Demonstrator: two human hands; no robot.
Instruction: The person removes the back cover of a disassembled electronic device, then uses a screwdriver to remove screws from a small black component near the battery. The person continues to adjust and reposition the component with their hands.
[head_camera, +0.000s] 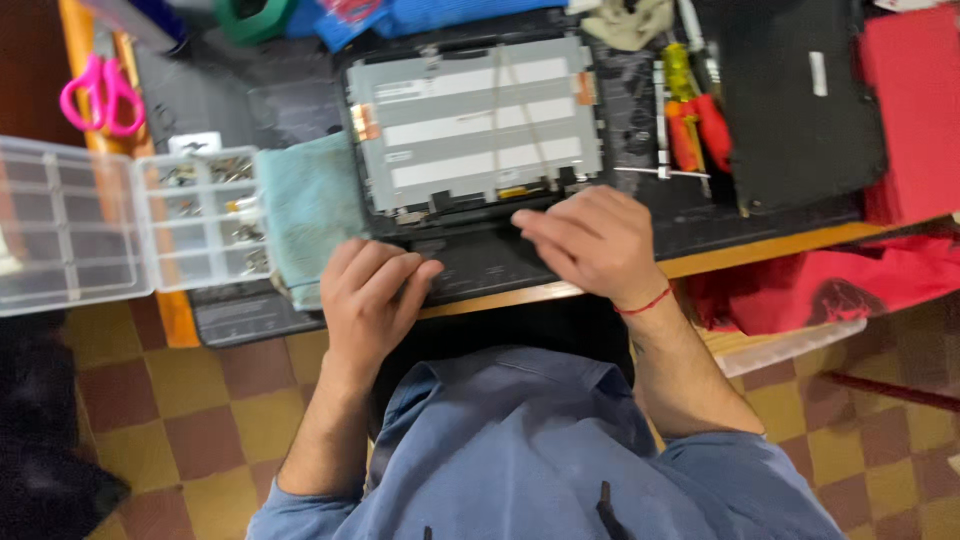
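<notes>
My left hand (370, 290) and right hand (590, 240) rest loosely curled on the lower bezel (480, 262), gripping nothing. The exposed panel (475, 125) looks thin and fragile; I should hold it by its frame edges, not the foil back.

Wooden table (760, 246) under dark mat (300, 100), clear compartment box (100, 230), scissors (100, 95).

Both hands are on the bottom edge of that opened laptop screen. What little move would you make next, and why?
Probably lift the lower bezel gently with the right hand, while the left hand steadies the frame. The grey panel already lies bare above, and both hands rest on that bottom strip, screwdrivers untouched.
</notes>
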